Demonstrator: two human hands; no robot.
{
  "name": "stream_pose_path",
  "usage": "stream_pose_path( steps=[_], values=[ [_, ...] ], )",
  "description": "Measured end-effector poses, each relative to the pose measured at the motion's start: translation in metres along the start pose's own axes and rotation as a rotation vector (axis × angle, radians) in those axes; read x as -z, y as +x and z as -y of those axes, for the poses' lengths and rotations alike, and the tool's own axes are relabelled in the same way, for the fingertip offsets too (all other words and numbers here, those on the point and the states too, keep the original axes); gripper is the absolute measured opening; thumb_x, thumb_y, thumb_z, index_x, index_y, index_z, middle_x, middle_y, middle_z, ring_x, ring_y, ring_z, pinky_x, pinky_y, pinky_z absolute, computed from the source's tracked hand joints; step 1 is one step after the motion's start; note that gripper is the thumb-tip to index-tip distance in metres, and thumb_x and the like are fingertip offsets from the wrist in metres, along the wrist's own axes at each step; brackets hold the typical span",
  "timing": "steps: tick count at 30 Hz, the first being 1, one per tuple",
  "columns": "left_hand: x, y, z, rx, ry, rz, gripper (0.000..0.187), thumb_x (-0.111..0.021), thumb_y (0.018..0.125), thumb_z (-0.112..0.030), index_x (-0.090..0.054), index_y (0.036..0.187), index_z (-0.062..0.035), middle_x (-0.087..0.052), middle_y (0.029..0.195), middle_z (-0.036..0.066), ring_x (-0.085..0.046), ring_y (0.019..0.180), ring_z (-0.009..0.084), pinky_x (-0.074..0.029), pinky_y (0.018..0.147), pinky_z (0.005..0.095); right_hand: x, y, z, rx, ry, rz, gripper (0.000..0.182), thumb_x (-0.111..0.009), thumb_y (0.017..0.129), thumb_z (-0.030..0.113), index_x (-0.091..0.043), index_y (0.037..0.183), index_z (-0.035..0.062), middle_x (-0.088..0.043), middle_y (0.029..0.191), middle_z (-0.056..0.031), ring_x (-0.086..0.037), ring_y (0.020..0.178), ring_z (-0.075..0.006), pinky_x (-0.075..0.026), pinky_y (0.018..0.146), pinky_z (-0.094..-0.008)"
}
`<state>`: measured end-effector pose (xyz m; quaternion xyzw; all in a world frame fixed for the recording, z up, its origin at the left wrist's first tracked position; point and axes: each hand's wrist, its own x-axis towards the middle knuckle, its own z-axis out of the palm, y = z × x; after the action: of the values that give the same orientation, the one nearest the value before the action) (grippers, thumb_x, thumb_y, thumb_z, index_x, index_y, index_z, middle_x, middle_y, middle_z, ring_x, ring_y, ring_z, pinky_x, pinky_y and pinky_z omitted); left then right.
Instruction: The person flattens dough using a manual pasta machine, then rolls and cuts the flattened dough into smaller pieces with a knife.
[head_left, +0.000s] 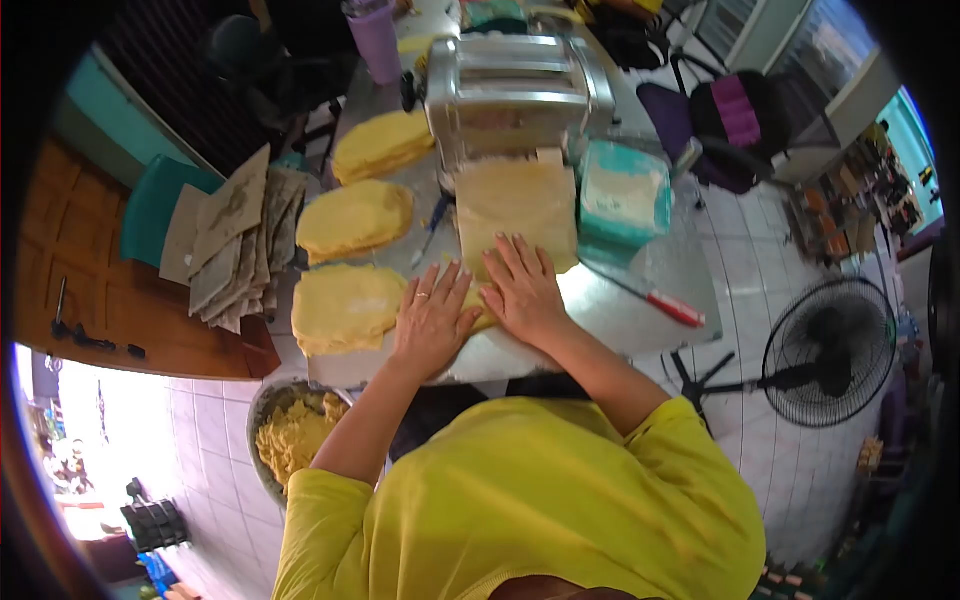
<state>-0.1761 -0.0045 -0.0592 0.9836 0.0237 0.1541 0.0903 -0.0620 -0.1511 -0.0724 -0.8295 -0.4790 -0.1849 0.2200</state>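
My left hand lies flat with its fingers stretched out, at the right edge of the nearest slab of yellow dough. Close beside it, my right hand is spread, its fingertips on the lower part of a flat tan sheet in front of a metal roller machine. Some yellow dough shows between and under the hands, mostly hidden. Two more stacks of flattened dough, a middle one and a far one, line the table's left side. Neither hand grips anything.
A teal tub of white powder stands right of the sheet, near a red-handled knife. A bowl of dough is below the table's left corner. Stacked cardboard lies left; a fan stands right.
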Motion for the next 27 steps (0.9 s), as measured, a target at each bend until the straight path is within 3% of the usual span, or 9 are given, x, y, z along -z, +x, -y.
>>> stream_pose_path(
  steps=[3,7,13,15,17,20,22,25,27],
  values=[
    [0.01,-0.029,-0.016,-0.039,-0.038,0.018,0.047,-0.059,0.087,-0.028,-0.049,0.128,-0.0089,-0.046,0.137,0.012,-0.043,0.125,0.0329,-0.032,0.102,0.0486,0.023,-0.031,0.01,-0.002,0.055,0.065,0.043,-0.055,0.089,0.03,-0.051,0.123,0.0044,-0.043,0.136,-0.0163,-0.042,0.125,-0.0348,-0.03,0.102,-0.0528],
    [0.019,-0.054,-0.03,-0.098,-0.082,0.018,0.046,-0.063,0.083,-0.027,-0.052,0.124,-0.008,-0.049,0.132,0.012,-0.047,0.118,0.0338,-0.032,0.101,0.0474,0.051,-0.056,0.023,0.05,0.092,0.074,0.041,-0.06,0.085,0.025,-0.054,0.119,0.0018,-0.051,0.126,-0.0161,-0.046,0.121,-0.0332,-0.031,0.102,-0.0516],
    [0.002,-0.007,-0.047,-0.007,-0.123,0.04,0.053,-0.072,0.069,-0.034,-0.056,0.108,-0.0026,-0.053,0.096,0.014,-0.051,0.094,0.0321,-0.036,0.091,0.047,0.022,-0.022,0.025,-0.023,0.247,0.032,0.013,-0.062,0.079,0.016,-0.058,0.079,0.0042,-0.06,0.091,-0.012,-0.058,0.09,-0.0306,-0.042,0.08,-0.0431],
    [-0.008,0.013,-0.04,0.166,-0.058,0.27,0.053,-0.072,0.066,-0.039,-0.056,0.103,-0.0039,-0.053,0.098,0.013,-0.05,0.096,0.0318,-0.037,0.088,0.0446,0.002,-0.007,0.019,-0.098,0.174,0.035,0.015,-0.061,0.079,0.018,-0.054,0.072,0.006,-0.06,0.082,-0.0124,-0.058,0.079,-0.0284,-0.042,0.071,-0.0419],
    [-0.004,0.036,-0.027,0.192,-0.062,0.284,0.057,-0.072,0.064,-0.044,-0.057,0.101,-0.0043,-0.053,0.1,0.012,-0.049,0.099,0.0316,-0.037,0.086,0.0435,-0.019,0.015,0.007,-0.121,0.134,0.065,0.014,-0.06,0.078,0.018,-0.056,0.072,0.0066,-0.058,0.073,-0.0104,-0.057,0.069,-0.0286,-0.043,0.068,-0.0414],
    [-0.013,0.054,-0.008,0.133,0.018,0.106,0.06,-0.069,0.068,-0.048,-0.056,0.108,-0.0046,-0.054,0.108,0.013,-0.048,0.107,0.0295,-0.035,0.089,0.044,-0.032,0.043,-0.007,-0.118,0.13,0.023,0.015,-0.058,0.079,0.02,-0.056,0.071,0.007,-0.058,0.074,-0.0095,-0.057,0.072,-0.0276,-0.042,0.07,-0.0407],
    [-0.016,0.056,-0.004,0.139,0.031,0.008,0.077,-0.067,0.068,-0.053,-0.049,0.124,-0.0036,-0.045,0.132,0.016,-0.039,0.125,0.0305,-0.029,0.1,0.0479,-0.035,0.049,-0.011,-0.034,0.075,-0.137,0.014,-0.058,0.08,0.02,-0.055,0.076,0.0067,-0.06,0.083,-0.0093,-0.057,0.082,-0.0272,-0.042,0.071,-0.0407],
    [-0.015,0.046,-0.017,0.152,0.089,0.028,0.087,-0.067,0.07,-0.053,-0.039,0.135,-0.0017,-0.026,0.148,0.017,-0.025,0.137,0.0299,-0.019,0.109,0.0508,-0.022,0.038,-0.003,-0.105,0.068,-0.01,0.017,-0.058,0.08,0.021,-0.06,0.089,0.0062,-0.059,0.101,-0.0109,-0.055,0.099,-0.0267,-0.041,0.082,-0.0427],
    [-0.016,0.032,-0.026,0.131,0.07,0.03,0.085,-0.066,0.072,-0.05,-0.039,0.135,-0.0007,-0.027,0.148,0.017,-0.025,0.138,0.0303,-0.019,0.11,0.0516,-0.014,0.022,0.003,-0.069,0.027,-0.068,0.023,-0.058,0.081,0.022,-0.061,0.096,0.0048,-0.057,0.109,-0.0126,-0.052,0.106,-0.0278,-0.039,0.087,-0.0456]
  ],
)
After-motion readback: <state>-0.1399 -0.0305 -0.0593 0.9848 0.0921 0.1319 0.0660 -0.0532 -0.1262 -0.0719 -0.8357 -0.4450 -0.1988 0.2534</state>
